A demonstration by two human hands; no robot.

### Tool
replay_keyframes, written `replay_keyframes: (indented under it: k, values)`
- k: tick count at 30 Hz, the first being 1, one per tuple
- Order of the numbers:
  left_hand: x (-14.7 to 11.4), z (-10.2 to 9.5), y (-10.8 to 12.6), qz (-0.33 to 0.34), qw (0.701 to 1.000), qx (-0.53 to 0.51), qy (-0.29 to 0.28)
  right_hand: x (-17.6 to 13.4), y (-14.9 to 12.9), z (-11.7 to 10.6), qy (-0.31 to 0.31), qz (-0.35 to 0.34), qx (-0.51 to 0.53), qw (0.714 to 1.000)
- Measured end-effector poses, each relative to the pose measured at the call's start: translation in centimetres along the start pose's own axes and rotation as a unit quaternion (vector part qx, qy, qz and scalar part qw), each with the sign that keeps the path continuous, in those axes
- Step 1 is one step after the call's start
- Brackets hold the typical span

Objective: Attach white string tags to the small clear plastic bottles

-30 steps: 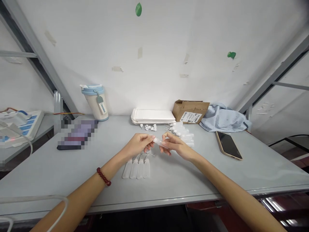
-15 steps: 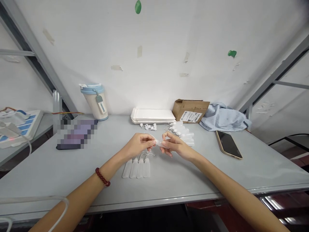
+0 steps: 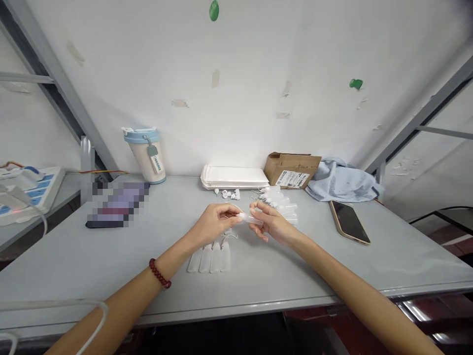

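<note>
A grey table (image 3: 281,276) stands against a white wall (image 3: 240,49). Above it, the left hand (image 3: 214,223) pinches the white end of a bottle (image 3: 255,221); the right hand (image 3: 274,224) grasps its clear body, now more exposed than half a second ago.

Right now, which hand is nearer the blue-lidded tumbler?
Left. The left hand is right of and in front of the tumbler; the right hand is farther right, holding the small bottle.
</note>
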State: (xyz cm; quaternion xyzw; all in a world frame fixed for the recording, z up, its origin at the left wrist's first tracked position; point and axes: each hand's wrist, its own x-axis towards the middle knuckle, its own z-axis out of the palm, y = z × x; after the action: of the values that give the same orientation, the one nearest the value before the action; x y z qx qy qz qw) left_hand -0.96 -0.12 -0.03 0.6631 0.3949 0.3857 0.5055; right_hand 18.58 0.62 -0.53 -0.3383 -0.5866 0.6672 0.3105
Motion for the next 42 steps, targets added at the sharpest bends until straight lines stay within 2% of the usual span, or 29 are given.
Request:
replay_keyframes:
  k: [9,13,21,28,42]
  values:
    - [-0.1,-0.1,0.8,-0.013,0.997,-0.008,0.07,-0.1,-0.4,0.3,0.032,-0.058,-0.027,0.997]
    - [-0.2,0.0,1.1,-0.018,0.997,-0.004,0.078,0.1,-0.2,0.2,0.049,-0.079,-0.048,0.995]
    - [-0.1,-0.2,0.7,-0.007,0.998,-0.008,0.062,0.3,0.1,0.1,0.071,-0.106,-0.087,0.988]
    - [0.0,-0.2,-0.1,-0.074,0.994,-0.075,-0.01,0.1,-0.4,0.3,0.094,-0.121,-0.095,0.984]
    - [-0.1,-0.3,-0.1,0.004,0.999,0.042,0.02,0.0,-0.4,0.2,0.127,-0.113,-0.104,0.98]
